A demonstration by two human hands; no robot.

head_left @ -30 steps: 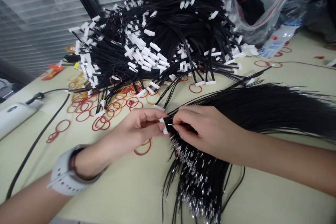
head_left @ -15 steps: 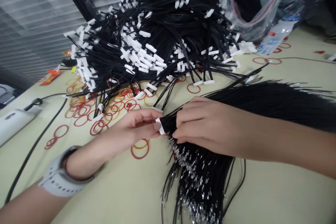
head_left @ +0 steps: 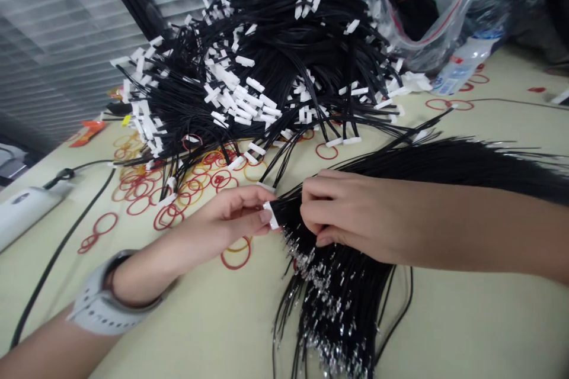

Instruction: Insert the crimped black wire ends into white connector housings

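Between thumb and fingers, my left hand (head_left: 233, 214) pinches a small white connector housing (head_left: 271, 215) with black wires running out of its right side. Just to the right, my right hand (head_left: 340, 210) lies over the thick bundle of black wires (head_left: 427, 160), fingers curled closed against them. What its fingertips hold, if anything, is hidden. Below both hands, the loose wire ends (head_left: 331, 308) fan toward the front, tipped with shiny metal terminals.
A large heap of black cables (head_left: 329, 41) with white connectors fills the back. Red and yellow rubber bands (head_left: 191, 183) lie scattered on the left. A clear plastic bag (head_left: 427, 41) and bottle (head_left: 466, 62) stand back right. A white power strip (head_left: 24, 210) sits far left.
My right hand has drawn back to the right from the connector, and the metal-tipped wire seen at its fingertips earlier no longer shows. My left hand keeps its pinch on the connector.
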